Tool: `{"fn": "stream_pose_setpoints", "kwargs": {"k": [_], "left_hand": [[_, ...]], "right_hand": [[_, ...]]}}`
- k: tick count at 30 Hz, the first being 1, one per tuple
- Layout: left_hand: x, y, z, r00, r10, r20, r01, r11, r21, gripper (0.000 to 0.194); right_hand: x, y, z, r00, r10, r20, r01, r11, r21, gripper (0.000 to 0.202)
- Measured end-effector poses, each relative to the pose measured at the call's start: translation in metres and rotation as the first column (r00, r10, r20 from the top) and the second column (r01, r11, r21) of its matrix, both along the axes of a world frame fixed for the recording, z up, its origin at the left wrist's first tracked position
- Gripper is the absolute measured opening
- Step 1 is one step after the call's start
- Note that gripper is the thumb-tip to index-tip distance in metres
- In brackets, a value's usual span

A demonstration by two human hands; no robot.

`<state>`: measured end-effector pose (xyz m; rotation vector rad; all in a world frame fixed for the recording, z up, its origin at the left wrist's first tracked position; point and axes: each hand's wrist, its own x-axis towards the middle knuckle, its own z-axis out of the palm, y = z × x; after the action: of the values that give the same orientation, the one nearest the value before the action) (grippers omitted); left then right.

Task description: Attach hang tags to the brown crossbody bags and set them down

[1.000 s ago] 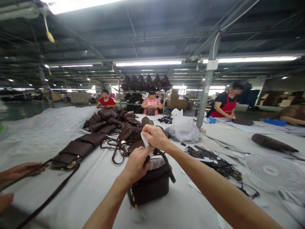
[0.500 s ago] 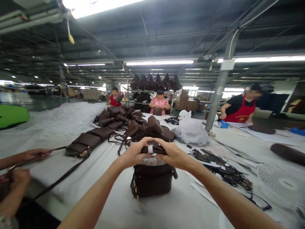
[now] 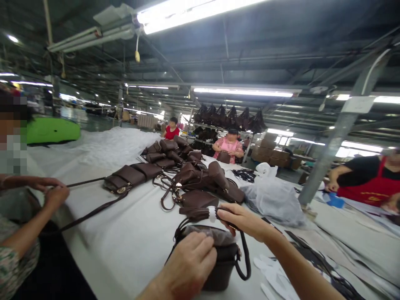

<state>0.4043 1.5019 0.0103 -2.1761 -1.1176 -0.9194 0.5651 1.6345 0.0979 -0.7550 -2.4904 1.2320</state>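
Observation:
A dark brown handbag (image 3: 218,266) stands on the white-covered table in front of me, its top open and pale see-through wrapping (image 3: 215,236) showing inside. My left hand (image 3: 192,262) is closed at the near edge of the opening; its fingertips are hidden behind the knuckles. Above the bag, my right hand (image 3: 239,218) grips a folded brown strap (image 3: 195,213) bound with a white band (image 3: 212,213). A rounded handle (image 3: 246,260) hangs down the bag's right side.
Behind the bag lies a heap of brown bags (image 3: 187,175), beside a white plastic bag (image 3: 271,193). A co-worker's hands (image 3: 56,193) at left pull the strap of another brown bag (image 3: 133,180). Dark strips (image 3: 331,266) lie right, near a metal post (image 3: 331,146).
My left hand has left the strap bundle and come down to the bag's opening. The right hand still holds the bundle. The view has turned to the left.

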Motion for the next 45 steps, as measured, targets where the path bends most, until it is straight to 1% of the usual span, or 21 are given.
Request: {"fn": "stream_pose_setpoints", "kwargs": {"k": [3,4,5,7,9,10,13,15,17,18,21,24,27,29,31,35,38,40,41,43,45], "left_hand": [[0.013,0.018,-0.02,0.963,0.234,0.136,-0.221,0.969,-0.11,0.031],[0.016,0.024,-0.024,0.949,0.276,0.151,-0.257,0.957,-0.133,0.033],[0.018,0.029,-0.027,0.946,0.285,0.156,-0.264,0.954,-0.14,0.032],[0.021,0.033,-0.031,0.957,0.242,0.158,-0.226,0.968,-0.11,0.026],[0.022,0.03,-0.034,0.963,0.203,0.175,-0.196,0.979,-0.058,0.028],[0.022,0.027,-0.036,0.963,0.195,0.185,-0.191,0.981,-0.039,0.029],[0.022,0.019,-0.04,0.962,0.178,0.208,-0.172,0.984,-0.046,0.029],[0.023,0.018,-0.042,0.965,0.158,0.208,-0.147,0.987,-0.065,0.03],[0.024,0.018,-0.042,0.972,0.134,0.195,-0.123,0.99,-0.068,0.031],[0.024,0.018,-0.042,0.976,0.116,0.187,-0.106,0.992,-0.063,0.031],[0.023,0.019,-0.042,0.981,0.06,0.184,-0.056,0.998,-0.027,0.03],[0.021,0.018,-0.044,0.981,0.021,0.193,-0.021,1.0,-0.005,0.03],[0.02,0.017,-0.047,0.98,0.042,0.192,-0.05,0.998,0.034,0.028],[0.019,0.018,-0.048,0.978,0.081,0.194,-0.097,0.992,0.076,0.026],[0.018,0.018,-0.048,0.977,0.09,0.196,-0.108,0.991,0.084,0.026],[0.02,0.017,-0.047,0.981,0.084,0.175,-0.093,0.995,0.047,0.028],[0.022,0.014,-0.047,0.983,0.078,0.168,-0.081,0.997,0.014,0.029],[0.022,0.013,-0.047,0.985,0.054,0.166,-0.056,0.998,0.006,0.027],[0.022,0.013,-0.046,0.985,0.045,0.164,-0.047,0.999,0.007,0.027],[0.021,0.013,-0.045,0.987,0.034,0.16,-0.035,0.999,0.009,0.026],[0.02,0.013,-0.043,0.988,0.027,0.154,-0.029,1.0,0.011,0.024]], "right_hand": [[-0.001,0.011,0.003,1.0,0.025,-0.007,-0.026,0.998,-0.059,0.044],[-0.002,0.014,0.004,0.999,0.034,-0.014,-0.036,0.996,-0.086,0.044],[-0.002,0.016,0.003,0.999,0.042,-0.017,-0.043,0.995,-0.094,0.043],[-0.002,0.017,-0.001,0.999,0.049,0.009,-0.049,0.998,-0.029,0.037],[0.0,0.016,-0.008,0.998,0.044,0.048,-0.047,0.998,0.048,0.031],[0.001,0.015,-0.012,0.998,0.044,0.053,-0.046,0.998,0.048,0.028],[0.008,0.01,-0.02,0.996,0.087,0.034,-0.084,0.993,-0.083,0.021],[0.011,0.007,-0.021,0.99,0.133,0.044,-0.128,0.987,-0.098,0.028],[0.011,0.006,-0.019,0.98,0.17,0.103,-0.169,0.986,-0.012,0.032],[0.011,0.006,-0.019,0.976,0.17,0.139,-0.177,0.984,0.037,0.028],[0.009,0.008,-0.021,0.974,0.098,0.205,-0.122,0.986,0.11,0.019],[0.008,0.01,-0.025,0.985,0.021,0.173,-0.042,0.992,0.12,0.017],[0.008,0.01,-0.03,0.99,0.004,0.14,-0.022,0.992,0.124,0.015],[0.009,0.01,-0.031,0.992,0.009,0.126,-0.025,0.992,0.124,0.014],[0.011,0.009,-0.031,0.991,0.02,0.129,-0.037,0.992,0.123,0.012],[0.012,0.005,-0.025,0.968,0.072,0.239,-0.111,0.982,0.15,0.009],[0.008,0.002,-0.02,0.908,0.183,0.377,-0.257,0.954,0.156,0.009],[0.002,0.002,-0.022,0.841,0.256,0.477,-0.374,0.912,0.17,0.009],[-0.002,0.002,-0.025,0.807,0.267,0.527,-0.421,0.885,0.197,0.009],[-0.011,0.003,-0.032,0.755,0.222,0.617,-0.481,0.827,0.29,0.017],[-0.019,0.003,-0.038,0.708,0.129,0.695,-0.513,0.77,0.38,0.028]]}}
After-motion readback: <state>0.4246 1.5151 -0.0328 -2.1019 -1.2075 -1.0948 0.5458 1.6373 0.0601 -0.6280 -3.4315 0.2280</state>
